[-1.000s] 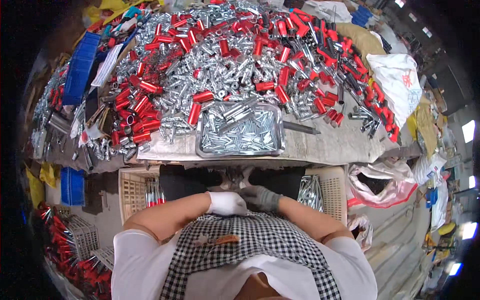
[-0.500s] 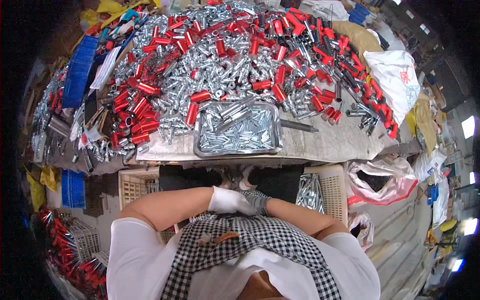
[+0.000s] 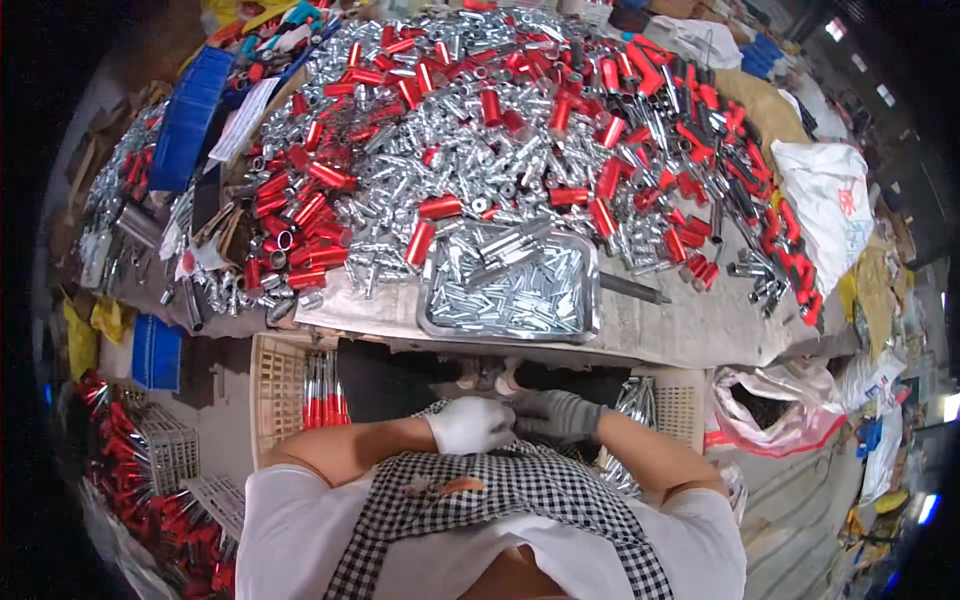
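My left hand (image 3: 470,424) wears a white glove and my right hand (image 3: 556,414) a grey one. Both sit close together at my lap, just below the table edge and above my checked apron (image 3: 500,500). Their fingers meet in the middle; whether they hold anything is hidden. Straight ahead on the table lies a metal tray (image 3: 432,318) filled with small silver metal parts. Behind it spreads a big heap of silver pieces and red-handled parts (image 3: 500,130).
A beige crate (image 3: 275,385) at my left knee holds several red-handled tools. Another crate (image 3: 680,410) at my right holds silver pieces. A pink and white bag (image 3: 775,415) lies lower right, a white sack (image 3: 825,200) far right, blue bins (image 3: 190,125) left.
My head has tipped a little, so the table sits slightly lower in view. Both hands stay together at my lap with almost no movement.
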Available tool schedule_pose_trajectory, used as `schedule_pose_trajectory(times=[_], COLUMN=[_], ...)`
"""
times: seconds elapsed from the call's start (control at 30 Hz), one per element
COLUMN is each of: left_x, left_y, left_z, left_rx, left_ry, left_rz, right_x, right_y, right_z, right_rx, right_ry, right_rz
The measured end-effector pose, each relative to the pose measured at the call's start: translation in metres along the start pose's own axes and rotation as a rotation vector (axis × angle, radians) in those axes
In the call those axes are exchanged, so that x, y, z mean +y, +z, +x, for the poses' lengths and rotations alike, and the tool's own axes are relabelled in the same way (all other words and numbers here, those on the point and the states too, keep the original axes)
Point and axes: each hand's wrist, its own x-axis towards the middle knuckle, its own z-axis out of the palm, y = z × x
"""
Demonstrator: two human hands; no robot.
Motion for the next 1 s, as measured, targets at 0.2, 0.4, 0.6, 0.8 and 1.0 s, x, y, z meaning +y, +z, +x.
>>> schedule_pose_trajectory(times=[0.2, 0.4, 0.6, 0.8, 1.0], left_x=[-0.010, -0.004, -0.031, -0.029, -0.025], left_y=[-0.001, -0.049, -0.036, -0.036, -0.035], left_z=[0.001, -0.001, 0.001, 0.003, 0.008], left_rx=[0.147, 0.089, -0.154, -0.242, -0.281], left_ry=[0.137, 0.295, 0.313, 0.307, 0.262], left_rz=[0.170, -0.117, -0.045, 0.149, 0.221], right_x=[-0.062, -0.069, -0.065, -0.072, -0.070], right_y=[-0.102, -0.141, -0.145, -0.141, -0.126], right_z=[0.000, 0.022, 0.051, 0.064, 0.067], right_rx=[0.056, 0.361, 0.421, 0.401, 0.322], right_ry=[-0.045, -0.132, -0.212, -0.232, -0.204], right_rz=[-0.111, -0.210, -0.269, -0.297, -0.149])
